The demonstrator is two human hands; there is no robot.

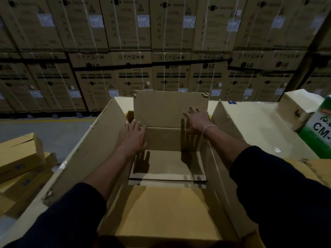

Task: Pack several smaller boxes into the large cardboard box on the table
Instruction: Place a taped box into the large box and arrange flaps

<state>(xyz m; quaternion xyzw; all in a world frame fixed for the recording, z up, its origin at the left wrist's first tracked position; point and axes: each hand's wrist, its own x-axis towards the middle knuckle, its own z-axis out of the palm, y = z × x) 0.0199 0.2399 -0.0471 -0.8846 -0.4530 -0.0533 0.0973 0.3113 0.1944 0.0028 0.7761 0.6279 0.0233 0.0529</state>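
The large cardboard box (100, 153) stands open right in front of me, its four flaps raised and nothing visible inside. Both my arms reach over it. My left hand (133, 136) hovers flat, fingers spread, near the box's far left inner corner. My right hand (197, 122) is spread open against or just before the upright far flap (166, 108). Neither hand holds anything. Small tan boxes (19, 158) lie stacked at the left. Another small box (297, 108) sits at the far right.
A green and white carton (318, 129) stands at the right edge beside the small box. The pale table top (250, 119) shows to the right of the large box. A wall of stacked washing-machine cartons (170, 74) fills the background beyond a grey floor.
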